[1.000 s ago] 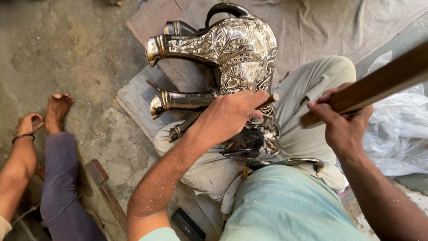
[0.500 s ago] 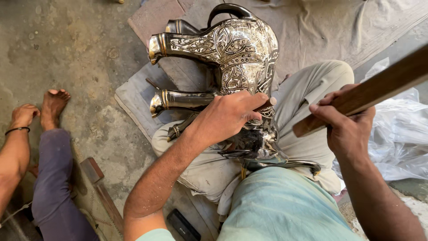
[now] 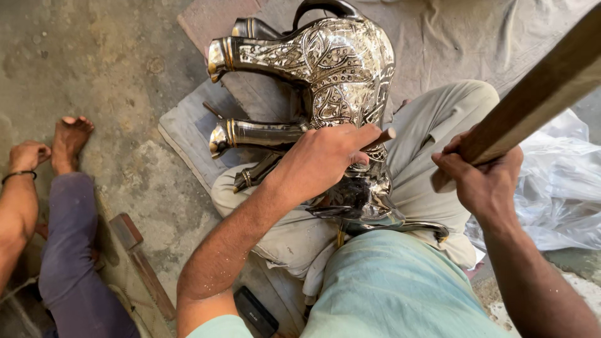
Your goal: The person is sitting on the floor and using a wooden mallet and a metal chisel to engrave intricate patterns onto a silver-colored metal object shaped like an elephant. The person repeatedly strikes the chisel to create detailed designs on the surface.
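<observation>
The left hand [image 3: 325,159] grips a small punch [image 3: 382,136] against the engraved metal elephant [image 3: 332,69] lying across the lap; the right hand [image 3: 485,181], clutching a wooden mallet [image 3: 538,94], has drifted slightly lower than before.

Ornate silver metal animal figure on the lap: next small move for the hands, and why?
Probably bring the long brown wooden stick down onto the small rod pinched in the left hand. The right hand grips the stick raised, clear of the ornate silver metal animal figure, while the left hand sets the rod's lower end against the figure's body.
</observation>
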